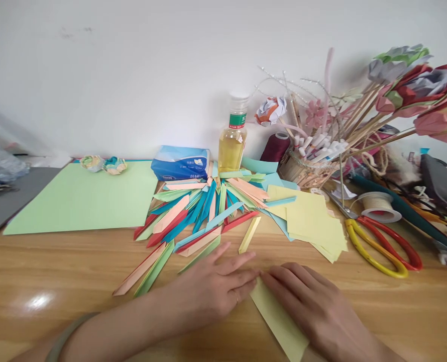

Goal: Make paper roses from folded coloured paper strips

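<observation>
Yellow paper [278,319] lies slantwise at the near edge of the wooden table [389,311]. Along its right side rests the right hand [308,301]; the left hand [212,286], fingers partly spread, reaches its far end — the two hands' fingertips close together there. Whether either pinches the paper, I cannot tell. Beyond lie folded strips [208,206] — with yellow sheets [310,216] and scissors [381,246] to their right.

bare table [76,271] gives the left hand [219,286] passage leftward; directly ahead, folded strips [208,206] and the upright bottle [231,146] obstruct. scissors [381,246] block forward-right of the right hand [308,301]; nearer than their handles, the table opens rightward.
</observation>
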